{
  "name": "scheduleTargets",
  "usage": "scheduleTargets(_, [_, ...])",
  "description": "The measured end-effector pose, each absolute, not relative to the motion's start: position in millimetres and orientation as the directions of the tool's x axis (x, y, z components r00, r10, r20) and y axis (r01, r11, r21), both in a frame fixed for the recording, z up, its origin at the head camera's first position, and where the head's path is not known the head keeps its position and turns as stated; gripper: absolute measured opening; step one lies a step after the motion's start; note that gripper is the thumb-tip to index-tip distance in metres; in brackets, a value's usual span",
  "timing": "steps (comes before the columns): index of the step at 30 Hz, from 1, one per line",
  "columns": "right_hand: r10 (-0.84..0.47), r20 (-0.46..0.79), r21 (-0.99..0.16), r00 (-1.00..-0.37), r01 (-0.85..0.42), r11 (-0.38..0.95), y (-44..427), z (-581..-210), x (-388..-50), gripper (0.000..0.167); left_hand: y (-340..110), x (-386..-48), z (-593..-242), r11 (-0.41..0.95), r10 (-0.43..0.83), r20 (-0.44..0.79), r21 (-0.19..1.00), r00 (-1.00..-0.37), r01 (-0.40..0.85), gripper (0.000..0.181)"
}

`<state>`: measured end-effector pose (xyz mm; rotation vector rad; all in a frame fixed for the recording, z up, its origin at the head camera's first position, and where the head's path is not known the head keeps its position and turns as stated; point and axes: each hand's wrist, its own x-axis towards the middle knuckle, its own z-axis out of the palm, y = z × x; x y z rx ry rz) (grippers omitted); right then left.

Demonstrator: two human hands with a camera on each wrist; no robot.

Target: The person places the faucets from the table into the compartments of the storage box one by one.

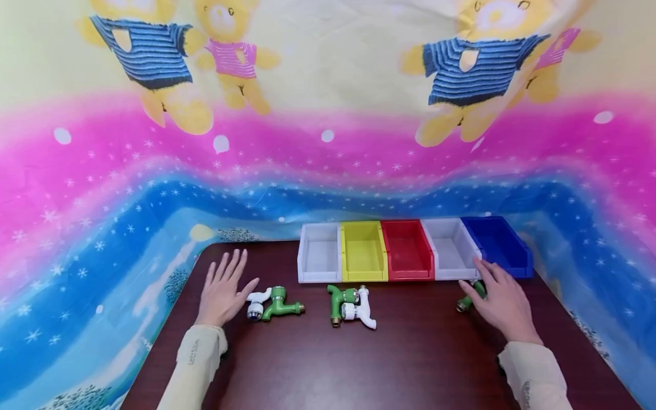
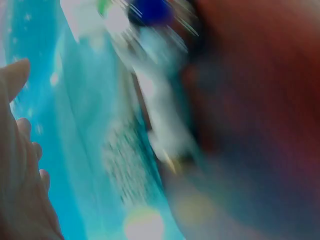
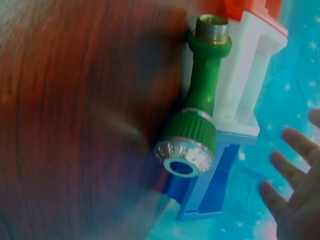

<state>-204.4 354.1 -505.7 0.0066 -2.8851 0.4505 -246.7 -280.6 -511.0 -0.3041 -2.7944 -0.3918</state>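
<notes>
My left hand (image 1: 224, 290) has its fingers straight and holds nothing, just left of a white tap (image 1: 259, 298) and a green tap (image 1: 279, 308) that lie together. In the left wrist view, the left hand (image 2: 22, 170) is at the left edge; a blurred white tap (image 2: 160, 105) lies beyond it. My right hand (image 1: 504, 302) hovers with spread fingers over another green tap (image 1: 464, 303), partly covering it. The right wrist view shows this green tap (image 3: 204, 85) apart from the fingers of the right hand (image 3: 297, 185). Mid-table lie a green tap (image 1: 335, 299) and a white tap (image 1: 364, 310), touching.
Along the table's back edge stands a row of bins: white (image 1: 302, 267), yellow (image 1: 364, 277), red (image 1: 411, 275), white (image 1: 456, 274) and blue (image 1: 529, 265). A printed cloth (image 1: 328, 165) with bears hangs behind and beside the brown table (image 1: 379, 370).
</notes>
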Motion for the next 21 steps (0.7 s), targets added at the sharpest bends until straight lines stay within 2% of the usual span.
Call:
scheduleTargets(6, [0.055,0.029,-0.298,-0.998,0.044,0.954,352,-511,-212,0.091,-220,-284,-504,0.904,0.254,0.295,0.268,-0.921,0.334,0.076])
scheduleTargets(11, [0.035,-0.051,-0.284,-0.998,0.048,0.958,358,-518,-213,0.092,-171,-304,-507,0.879,0.316,0.24,0.29,-0.918,0.379,0.074])
scheduleTargets(18, [0.006,-0.076,-0.308,-0.997,0.03,0.951,361,-527,-214,0.093,-133,-314,-516,0.874,0.256,0.114,0.397,-0.96,0.281,0.077])
scheduleTargets(21, [-0.001,-0.085,-0.321,-0.996,0.027,0.947,361,-526,-214,0.095,-127,-320,-513,0.88,0.233,0.089,0.406,-0.969,0.248,0.076])
